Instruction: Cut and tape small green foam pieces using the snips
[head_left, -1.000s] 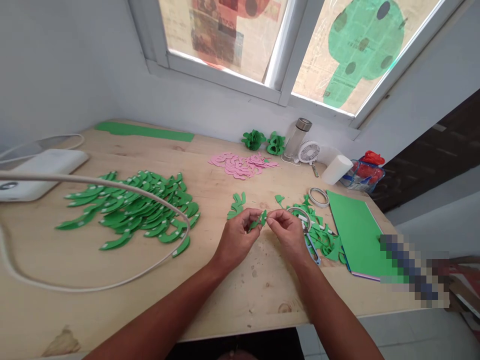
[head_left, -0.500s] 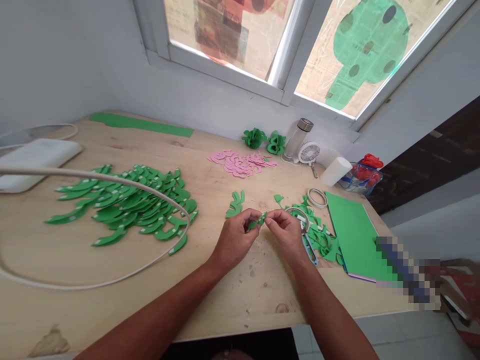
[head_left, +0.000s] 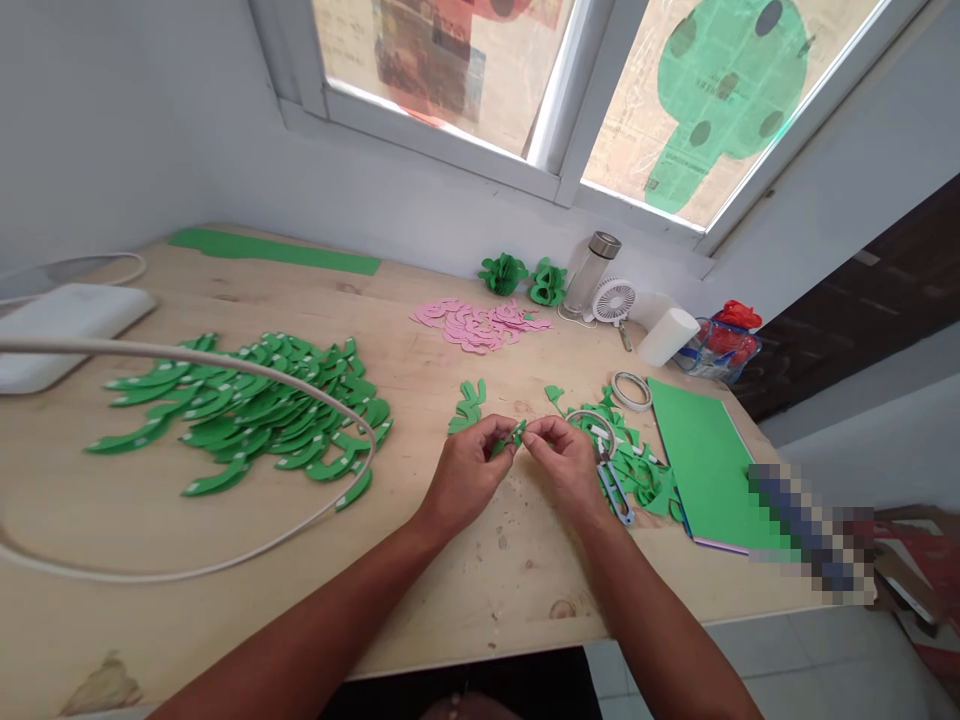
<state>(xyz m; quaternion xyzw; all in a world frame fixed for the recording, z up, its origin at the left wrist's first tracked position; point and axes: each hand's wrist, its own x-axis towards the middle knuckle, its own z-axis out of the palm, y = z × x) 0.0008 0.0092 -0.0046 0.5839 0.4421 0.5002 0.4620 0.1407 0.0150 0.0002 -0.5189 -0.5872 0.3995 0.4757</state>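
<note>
The left hand [head_left: 466, 472] and right hand [head_left: 568, 466] pinch one small green paper [head_left: 519, 433]. Uneven pulling could crease or tear it

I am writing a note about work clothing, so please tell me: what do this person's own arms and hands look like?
The left hand and right hand are ungloved, with bare fingers; no ring shows. The left forearm and right forearm are uncovered: no sleeve, watch or bracelet can be seen. Any sleeve higher up would be outside the picture.
</note>
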